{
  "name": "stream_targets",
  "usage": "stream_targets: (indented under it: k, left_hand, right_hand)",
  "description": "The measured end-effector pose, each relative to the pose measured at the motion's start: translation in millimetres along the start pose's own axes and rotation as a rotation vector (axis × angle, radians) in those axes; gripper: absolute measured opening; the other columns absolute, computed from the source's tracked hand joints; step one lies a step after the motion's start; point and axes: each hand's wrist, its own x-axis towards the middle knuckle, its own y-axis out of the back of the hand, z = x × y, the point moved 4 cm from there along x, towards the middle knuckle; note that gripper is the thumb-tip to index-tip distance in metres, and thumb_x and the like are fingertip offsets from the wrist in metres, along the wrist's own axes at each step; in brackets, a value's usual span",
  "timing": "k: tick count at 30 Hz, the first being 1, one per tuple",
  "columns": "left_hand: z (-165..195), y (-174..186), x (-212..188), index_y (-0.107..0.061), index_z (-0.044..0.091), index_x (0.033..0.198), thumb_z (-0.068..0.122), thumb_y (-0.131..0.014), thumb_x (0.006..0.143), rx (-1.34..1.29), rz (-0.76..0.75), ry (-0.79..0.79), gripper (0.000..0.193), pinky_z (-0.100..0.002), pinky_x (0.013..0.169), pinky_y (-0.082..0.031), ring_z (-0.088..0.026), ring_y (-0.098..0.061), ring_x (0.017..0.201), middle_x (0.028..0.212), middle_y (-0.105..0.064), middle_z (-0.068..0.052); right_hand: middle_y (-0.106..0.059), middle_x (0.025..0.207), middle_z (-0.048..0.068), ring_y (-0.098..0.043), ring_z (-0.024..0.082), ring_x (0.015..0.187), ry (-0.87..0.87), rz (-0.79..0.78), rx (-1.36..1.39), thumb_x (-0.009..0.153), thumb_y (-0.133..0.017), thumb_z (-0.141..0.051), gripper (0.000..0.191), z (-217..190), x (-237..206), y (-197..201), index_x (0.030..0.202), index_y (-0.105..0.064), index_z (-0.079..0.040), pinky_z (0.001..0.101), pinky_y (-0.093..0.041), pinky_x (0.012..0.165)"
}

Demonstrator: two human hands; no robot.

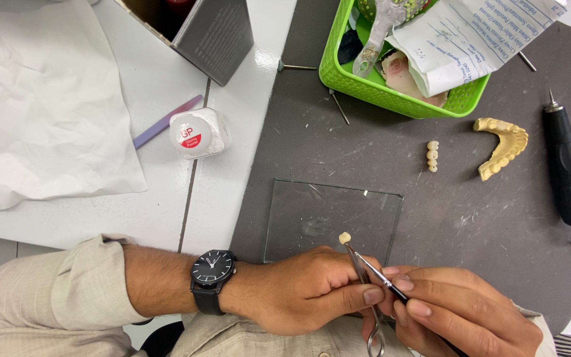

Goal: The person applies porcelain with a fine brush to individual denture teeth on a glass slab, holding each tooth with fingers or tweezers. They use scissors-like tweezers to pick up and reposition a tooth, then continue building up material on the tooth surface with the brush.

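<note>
I can't see my right hand (460,317) whole; the bottom edge cuts it off, and its fingers close narrowly round a thin dark-handled brush (381,277) whose far end runs out of sight beneath them. My left hand (305,291) pinches slim steel scissor-handled forceps (365,291), one loop showing at the bottom edge. The forceps tips hold a small cream tooth crown (345,237) above the near edge of a clear square glass slab (332,218) on the dark grey worktop mat (444,218). Whether the brush tip touches the crown I can't tell. Beyond, near the mat's far edge, lie a short white row of crowns (433,156), a yellow plaster jaw cast (502,147) and a green plastic basket (365,82) partly cropped. A black handpiece (566,168) lies along the right edge.
</note>
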Motion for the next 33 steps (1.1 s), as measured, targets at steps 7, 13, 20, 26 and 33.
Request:
stream_targets:
  k: [7, 13, 20, 26, 33]
  left_hand:
    - [2.1, 0.6, -0.5, -0.059, -0.002, 0.119, 0.026, -0.040, 0.121, 0.086, 0.008, -0.030, 0.033, -0.029, 0.093, -0.059, -0.012, -0.072, 0.095, 0.108, -0.065, -0.006]
    - [3.1, 1.4, -0.6, -0.060, -0.001, 0.119, 0.026, -0.040, 0.122, 0.123, 0.003, -0.037, 0.034, -0.030, 0.094, -0.059, -0.012, -0.072, 0.095, 0.106, -0.067, -0.006]
    - [2.3, 0.2, -0.7, -0.059, -0.001, 0.118, 0.027, -0.040, 0.121, 0.118, 0.007, -0.028, 0.034, -0.030, 0.092, -0.059, -0.012, -0.072, 0.094, 0.108, -0.066, -0.006]
    - [2.8, 0.8, -0.1, -0.060, -0.001, 0.118, 0.027, -0.040, 0.122, 0.133, 0.004, -0.040, 0.035, -0.029, 0.094, -0.059, -0.012, -0.072, 0.095, 0.106, -0.067, -0.006]
    - [2.8, -0.2, -0.4, -0.060, -0.002, 0.117, 0.026, -0.040, 0.120, 0.103, 0.005, -0.011, 0.034, -0.029, 0.092, -0.059, -0.012, -0.072, 0.094, 0.108, -0.065, -0.006]
  right_hand:
    - [-0.070, 0.108, 0.014, -0.076, 0.033, 0.102, -0.007, 0.017, -0.023, 0.079, -0.084, -0.008, 0.043, -1.0, 0.0, -1.4, 0.114, -0.060, -0.005, 0.0441, -0.061, 0.085]
    - [-0.070, 0.109, 0.014, -0.077, 0.032, 0.102, -0.018, 0.014, -0.017, 0.079, -0.083, -0.007, 0.043, -1.6, 0.8, -1.2, 0.115, -0.060, -0.006, 0.0433, -0.062, 0.085]
    - [-0.070, 0.111, 0.014, -0.076, 0.032, 0.103, 0.005, 0.022, -0.001, 0.079, -0.084, -0.007, 0.046, -0.6, 0.1, -0.7, 0.117, -0.058, -0.006, 0.0425, -0.062, 0.085]
    - [-0.070, 0.112, 0.014, -0.076, 0.032, 0.103, 0.002, 0.027, -0.005, 0.079, -0.084, -0.007, 0.046, -1.1, 0.8, -1.7, 0.117, -0.058, -0.006, 0.0420, -0.062, 0.085]
    - [-0.070, 0.111, 0.014, -0.076, 0.031, 0.103, -0.005, 0.013, -0.021, 0.079, -0.083, -0.007, 0.044, -3.0, 1.5, -1.6, 0.115, -0.059, -0.005, 0.0426, -0.061, 0.085]
